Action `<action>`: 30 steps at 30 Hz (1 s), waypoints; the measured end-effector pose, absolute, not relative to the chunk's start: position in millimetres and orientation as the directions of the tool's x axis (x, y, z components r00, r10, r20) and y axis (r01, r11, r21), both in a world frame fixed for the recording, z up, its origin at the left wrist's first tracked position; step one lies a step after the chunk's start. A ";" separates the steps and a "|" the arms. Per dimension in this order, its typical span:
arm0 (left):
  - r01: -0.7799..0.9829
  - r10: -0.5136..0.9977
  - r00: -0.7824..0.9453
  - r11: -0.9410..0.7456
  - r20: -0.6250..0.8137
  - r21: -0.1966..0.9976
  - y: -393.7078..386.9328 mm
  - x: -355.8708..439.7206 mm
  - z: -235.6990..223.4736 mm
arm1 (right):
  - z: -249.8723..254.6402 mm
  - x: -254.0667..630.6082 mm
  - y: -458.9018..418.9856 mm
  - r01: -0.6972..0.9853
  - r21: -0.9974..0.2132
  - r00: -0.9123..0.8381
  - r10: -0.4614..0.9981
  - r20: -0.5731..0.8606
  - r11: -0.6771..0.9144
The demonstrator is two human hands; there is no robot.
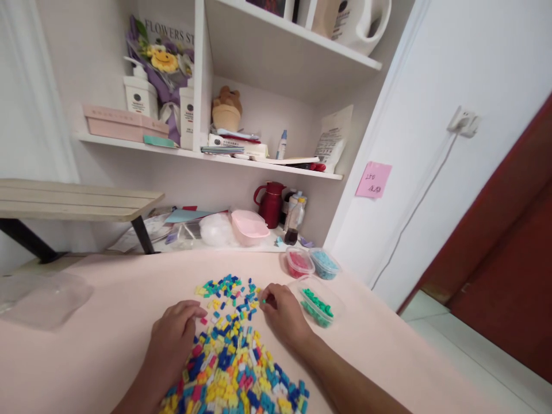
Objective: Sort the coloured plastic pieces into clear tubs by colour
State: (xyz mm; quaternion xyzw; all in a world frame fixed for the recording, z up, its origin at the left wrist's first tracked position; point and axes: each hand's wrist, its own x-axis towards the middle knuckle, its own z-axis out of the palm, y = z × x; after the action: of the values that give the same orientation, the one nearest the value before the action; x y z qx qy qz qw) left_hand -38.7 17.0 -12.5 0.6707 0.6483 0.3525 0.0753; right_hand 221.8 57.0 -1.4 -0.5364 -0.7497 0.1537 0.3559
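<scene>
A heap of small plastic building bricks in yellow, blue, pink, white and other colours spreads over the pale pink tabletop. My left hand lies along the heap's left side, fingers loosely stretched, with a pink brick near their tips. At the upper right of the heap, my right hand is closed in a pinch on a green brick, only a bit of which shows. Right of that hand stands a clear plastic tub holding green bricks.
Behind it are a tub of red pieces and a tub of light-blue pieces. A clear plastic sheet or lid lies left. At the back stand a pink container, a red jug and bottles, below shelves.
</scene>
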 end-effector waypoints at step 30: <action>0.789 0.924 -0.086 -0.165 0.373 0.591 14.2 -38.1 -11.2 | 22.6 214.6 48.4 0.495 -0.620 -0.515 0.781 0.354 0.608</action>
State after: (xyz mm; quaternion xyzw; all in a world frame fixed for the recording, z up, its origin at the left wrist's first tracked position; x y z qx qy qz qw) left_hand -38.1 14.2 -11.2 0.6698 0.6395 0.3660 0.0921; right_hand 214.6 48.4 22.6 -0.3797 -0.8400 0.2275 0.3138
